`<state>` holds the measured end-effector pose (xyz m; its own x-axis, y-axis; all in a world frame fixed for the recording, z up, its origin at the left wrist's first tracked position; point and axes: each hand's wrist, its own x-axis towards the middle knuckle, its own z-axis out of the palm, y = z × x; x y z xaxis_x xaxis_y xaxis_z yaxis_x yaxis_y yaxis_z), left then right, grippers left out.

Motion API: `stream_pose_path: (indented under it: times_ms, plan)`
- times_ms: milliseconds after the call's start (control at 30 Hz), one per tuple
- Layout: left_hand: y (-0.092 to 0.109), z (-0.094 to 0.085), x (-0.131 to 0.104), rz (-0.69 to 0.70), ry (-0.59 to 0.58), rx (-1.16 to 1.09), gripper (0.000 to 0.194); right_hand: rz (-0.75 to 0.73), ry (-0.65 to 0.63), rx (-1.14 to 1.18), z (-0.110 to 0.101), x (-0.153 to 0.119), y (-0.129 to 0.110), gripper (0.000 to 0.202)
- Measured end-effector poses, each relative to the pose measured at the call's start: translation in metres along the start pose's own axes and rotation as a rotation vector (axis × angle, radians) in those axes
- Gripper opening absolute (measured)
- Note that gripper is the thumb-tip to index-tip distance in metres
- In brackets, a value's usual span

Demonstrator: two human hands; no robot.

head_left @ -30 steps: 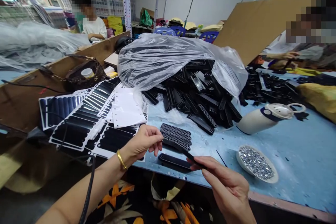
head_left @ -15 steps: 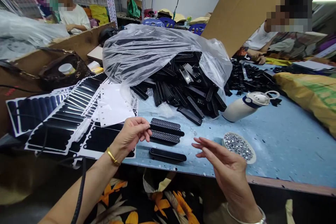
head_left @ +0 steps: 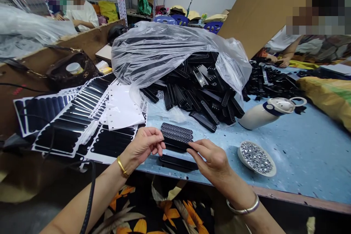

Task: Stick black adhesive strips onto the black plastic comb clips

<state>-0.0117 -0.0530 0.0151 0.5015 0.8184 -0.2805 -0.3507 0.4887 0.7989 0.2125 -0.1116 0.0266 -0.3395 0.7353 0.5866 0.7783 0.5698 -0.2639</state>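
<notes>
My left hand (head_left: 146,142) pinches one end of a thin black strip (head_left: 177,144) with rounded ends. At its other end, my right hand (head_left: 211,155) has thumb and fingertips closed on it. The strip is stretched level over a row of black pieces with a mesh pattern (head_left: 177,131), partly hiding them. Nearer the table's edge lies a smooth long black piece (head_left: 178,163), partly covered by my right fingers. To the left are white sheets bearing rows of black strips (head_left: 113,140), like the one I hold.
Black comb-like pieces (head_left: 204,108) spill from a clear plastic bag (head_left: 153,49). A white bottle (head_left: 257,115) lies tilted at the right, behind a bowl of small shiny metal parts (head_left: 256,157). A dark handbag (head_left: 70,69) sits at the left. Two people work beyond the cardboard (head_left: 263,11).
My right hand has moved left and closed on the free end of the black strip. Before, it was open and apart. The camera view has shifted slightly.
</notes>
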Motion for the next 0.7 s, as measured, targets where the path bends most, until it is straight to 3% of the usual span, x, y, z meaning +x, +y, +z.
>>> stream_pose_path:
  times_ms: [533,633,700]
  plan:
    - [-0.003,-0.006,-0.001,0.005,0.023,-0.011,0.03,0.052,-0.011,0.05,-0.003,-0.001,-0.012,0.016]
    - [-0.006,-0.008,-0.003,0.067,0.08,0.111,0.03,0.141,0.0,0.088,-0.012,-0.004,-0.01,0.015]
    - [-0.008,-0.011,-0.006,0.144,0.167,0.257,0.032,0.279,0.03,0.098,-0.023,-0.012,-0.004,0.014]
